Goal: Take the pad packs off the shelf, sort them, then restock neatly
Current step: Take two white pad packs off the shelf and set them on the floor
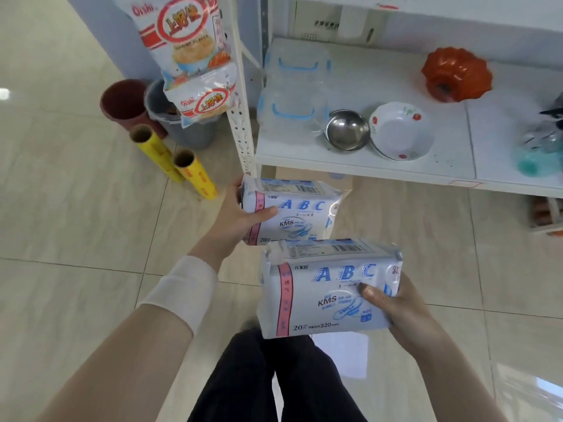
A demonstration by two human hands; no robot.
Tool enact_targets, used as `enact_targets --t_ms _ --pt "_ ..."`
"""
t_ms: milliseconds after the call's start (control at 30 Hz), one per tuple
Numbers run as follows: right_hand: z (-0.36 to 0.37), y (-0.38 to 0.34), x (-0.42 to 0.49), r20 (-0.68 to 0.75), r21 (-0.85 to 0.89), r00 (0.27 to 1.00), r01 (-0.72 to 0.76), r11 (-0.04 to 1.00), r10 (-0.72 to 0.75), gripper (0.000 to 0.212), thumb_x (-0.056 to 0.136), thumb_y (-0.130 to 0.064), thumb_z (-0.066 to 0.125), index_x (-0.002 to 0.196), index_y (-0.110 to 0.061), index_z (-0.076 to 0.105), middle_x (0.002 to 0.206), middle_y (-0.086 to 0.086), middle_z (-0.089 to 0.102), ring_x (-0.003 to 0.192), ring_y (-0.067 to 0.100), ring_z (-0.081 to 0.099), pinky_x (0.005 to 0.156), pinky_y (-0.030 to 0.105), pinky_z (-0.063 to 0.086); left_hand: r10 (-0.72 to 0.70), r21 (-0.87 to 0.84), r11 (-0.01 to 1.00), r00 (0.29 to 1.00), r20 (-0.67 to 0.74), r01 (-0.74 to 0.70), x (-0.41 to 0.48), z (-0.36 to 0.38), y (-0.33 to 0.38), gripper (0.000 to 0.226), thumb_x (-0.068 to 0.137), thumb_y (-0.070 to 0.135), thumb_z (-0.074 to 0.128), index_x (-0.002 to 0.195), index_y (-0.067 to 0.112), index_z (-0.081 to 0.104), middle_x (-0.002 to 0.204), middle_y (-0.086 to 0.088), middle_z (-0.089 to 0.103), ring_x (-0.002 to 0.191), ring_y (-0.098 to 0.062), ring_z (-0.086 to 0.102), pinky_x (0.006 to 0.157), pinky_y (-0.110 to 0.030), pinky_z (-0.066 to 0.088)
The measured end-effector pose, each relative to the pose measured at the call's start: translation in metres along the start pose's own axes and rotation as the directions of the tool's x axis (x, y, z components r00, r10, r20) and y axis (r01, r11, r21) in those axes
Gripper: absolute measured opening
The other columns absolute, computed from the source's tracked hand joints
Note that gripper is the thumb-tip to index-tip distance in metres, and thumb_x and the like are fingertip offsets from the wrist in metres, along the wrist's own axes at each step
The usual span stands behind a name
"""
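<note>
The shelf board (451, 153) lies bare between the flowered bowl (401, 130) and the glassware (540, 141) at the right; clear boxes (292, 95) fill its left end, a steel bowl (347, 129) sits just beside the flowered one, and an orange mould (456, 74) stands further back

Blurred fine print on nearer pad pack (327, 287)

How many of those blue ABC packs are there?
2. The far pad pack is gripped by the left hand, just in front of the shelf. The near pad pack is gripped by the right hand. Others may sit out of view.
</note>
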State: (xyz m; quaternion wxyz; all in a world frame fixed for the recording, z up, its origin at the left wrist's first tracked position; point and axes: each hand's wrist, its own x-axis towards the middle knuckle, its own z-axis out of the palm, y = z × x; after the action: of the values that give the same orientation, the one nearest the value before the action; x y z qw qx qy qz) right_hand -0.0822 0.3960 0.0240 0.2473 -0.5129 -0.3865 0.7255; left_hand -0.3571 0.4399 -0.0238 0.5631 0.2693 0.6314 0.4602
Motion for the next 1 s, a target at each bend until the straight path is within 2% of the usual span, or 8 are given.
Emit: enact_targets --t_ms 67,133,300,567,800,900,1000 --pt "-0.002 0.012 0.019 -0.001 -0.002 0.999 -0.045 0.999 0.045 0.092 0.037 -0.054 0.089 0.114 -0.013 0.058 0.107 0.013 0.07 0.098 0.032 0.067 0.08 0.045 0.055 -0.016 0.002 1.0 1.0 0.008 0.016 0.015 0.001 -0.013 0.076 0.067 0.002 0.077 0.13 0.016 0.036 0.125 -0.007 0.056 0.092 -0.008 0.067 0.066 -0.025 0.055" --pt "-0.004 0.028 0.04 -0.004 0.023 0.996 -0.088 0.996 0.088 0.097 0.037 -0.052 0.089 0.118 -0.01 0.055 0.107 0.014 0.069 0.099 0.033 0.066 0.079 0.044 0.055 -0.029 0.014 0.999 0.999 0.019 0.029 0.035 -0.002 -0.03 0.077 0.067 0.001 0.078 0.13 0.018 0.037 0.123 -0.004 0.057 0.091 -0.008 0.068 0.065 -0.024 0.055" --pt "-0.004 0.078 0.101 0.023 0.077 0.984 -0.181 0.981 0.179 0.096 0.04 -0.047 0.09 0.121 -0.012 0.053 0.11 0.014 0.068 0.101 0.033 0.065 0.074 0.04 0.056 -0.077 0.017 0.997 0.997 0.01 0.077 0.097 -0.023 -0.087 0.077 0.066 0.004 0.079 0.128 0.024 0.038 0.127 -0.003 0.056 0.101 -0.013 0.065 0.07 -0.024 0.055" --pt "-0.024 0.187 0.208 -0.019 0.071 0.965 -0.259 0.963 0.261 0.095 0.032 -0.046 0.092 0.114 -0.009 0.059 0.104 0.016 0.07 0.094 0.034 0.068 0.067 0.036 0.057 -0.133 0.056 0.99 0.99 0.041 0.131 0.2 -0.047 -0.205 0.072 0.07 0.003 0.076 0.125 0.026 0.036 0.122 -0.002 0.057 0.097 -0.009 0.064 0.071 -0.022 0.055" --pt "-0.065 0.292 0.308 -0.02 0.024 0.956 -0.293 0.956 0.294 0.097 0.026 -0.047 0.092 0.11 -0.008 0.061 0.101 0.015 0.071 0.091 0.033 0.069 0.064 0.034 0.057 -0.107 0.106 0.989 0.992 0.069 0.099 0.287 -0.036 -0.331 0.071 0.07 0.004 0.076 0.123 0.028 0.036 0.122 0.003 0.054 0.099 -0.004 0.061 0.073 -0.019 0.054" --pt "-0.083 0.333 0.351 0.003 -0.005 0.962 -0.273 0.962 0.273 0.097 0.031 -0.048 0.092 0.114 -0.009 0.059 0.104 0.014 0.07 0.094 0.031 0.068 0.068 0.035 0.057 -0.084 0.119 0.99 0.993 0.088 0.073 0.326 -0.034 -0.382 0.074 0.07 0.006 0.077 0.127 0.027 0.034 0.122 0.007 0.053 0.1 -0.001 0.061 0.075 -0.018 0.053" --pt "-0.098 0.374 0.398 0.021 -0.047 0.968 -0.248 0.968 0.249 0.101 0.038 -0.047 0.091 0.123 -0.009 0.053 0.111 0.013 0.068 0.102 0.03 0.065 0.079 0.04 0.056 -0.058 0.163 0.986 0.992 0.112 0.039 0.367 -0.035 -0.432 0.081 0.07 0.008 0.078 0.135 0.024 0.032 0.129 0.007 0.049 0.108 -0.003 0.057 0.079 -0.018 0.052"
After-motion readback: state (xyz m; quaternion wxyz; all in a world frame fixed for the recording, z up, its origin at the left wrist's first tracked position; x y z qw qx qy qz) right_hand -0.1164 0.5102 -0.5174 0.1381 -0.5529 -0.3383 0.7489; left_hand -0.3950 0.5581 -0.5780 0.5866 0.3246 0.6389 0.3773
